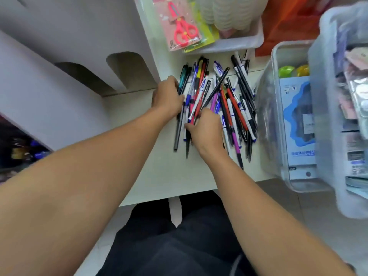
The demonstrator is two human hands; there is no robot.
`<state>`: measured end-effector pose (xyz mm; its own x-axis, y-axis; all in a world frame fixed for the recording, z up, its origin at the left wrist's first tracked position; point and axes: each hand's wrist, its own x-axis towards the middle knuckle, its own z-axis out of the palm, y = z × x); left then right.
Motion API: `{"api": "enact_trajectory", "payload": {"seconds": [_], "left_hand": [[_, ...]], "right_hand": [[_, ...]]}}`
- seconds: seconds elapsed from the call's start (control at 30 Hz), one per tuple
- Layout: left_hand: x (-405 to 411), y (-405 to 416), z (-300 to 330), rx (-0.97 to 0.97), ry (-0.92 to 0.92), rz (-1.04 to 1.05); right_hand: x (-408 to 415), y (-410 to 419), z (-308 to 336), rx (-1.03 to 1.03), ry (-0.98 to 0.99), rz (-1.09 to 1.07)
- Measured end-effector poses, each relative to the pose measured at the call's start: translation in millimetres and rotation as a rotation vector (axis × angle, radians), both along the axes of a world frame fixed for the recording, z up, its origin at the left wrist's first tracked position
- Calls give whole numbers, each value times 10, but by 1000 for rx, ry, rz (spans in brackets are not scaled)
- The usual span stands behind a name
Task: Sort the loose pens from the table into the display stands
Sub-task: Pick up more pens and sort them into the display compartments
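Loose pens heaped on desk, right of white display stand. Left hand grip curled on pens at heap's left edge. Right hand grip pinching several pens.

Glossy plastic pens lie on a smooth matt white table beside translucent plastic bins.

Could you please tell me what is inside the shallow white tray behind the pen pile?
The shallow white tray holds packaged pink scissors and a stack of ribbed cream items; anything beneath them is hidden.
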<state>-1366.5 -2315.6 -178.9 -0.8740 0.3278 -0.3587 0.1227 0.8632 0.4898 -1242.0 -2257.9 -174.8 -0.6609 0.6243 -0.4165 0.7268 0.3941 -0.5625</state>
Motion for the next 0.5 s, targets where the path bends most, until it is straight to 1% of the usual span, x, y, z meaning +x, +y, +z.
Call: {"api": "enact_trajectory", "payload": {"seconds": [0.1,0.13,0.17,0.23,0.3,0.33,0.37,0.43,0.5], "left_hand": [[27,-109,-38,2,-19,59],[44,-192,-37,-16,-24,70],[53,-289,-48,-35,-26,83],[94,-505,-47,-44,-33,128],[171,-673,-26,-23,-38,159],[243,-713,3,-27,-50,146],[333,-732,40,-50,-67,112],[532,-717,113,-141,-110,-1],[665,-709,119,-217,-134,-95]], "right_hand": [[-57,89,-39,-120,119,-71],[-59,129,-43,-136,120,-69],[-53,167,-39,-130,106,-55],[-26,250,-1,-44,79,-47],[-56,313,83,34,128,-51],[-109,324,134,75,141,-5],[-194,326,162,122,126,88],[-426,316,153,208,7,329],[-645,297,85,295,-107,516]]}}
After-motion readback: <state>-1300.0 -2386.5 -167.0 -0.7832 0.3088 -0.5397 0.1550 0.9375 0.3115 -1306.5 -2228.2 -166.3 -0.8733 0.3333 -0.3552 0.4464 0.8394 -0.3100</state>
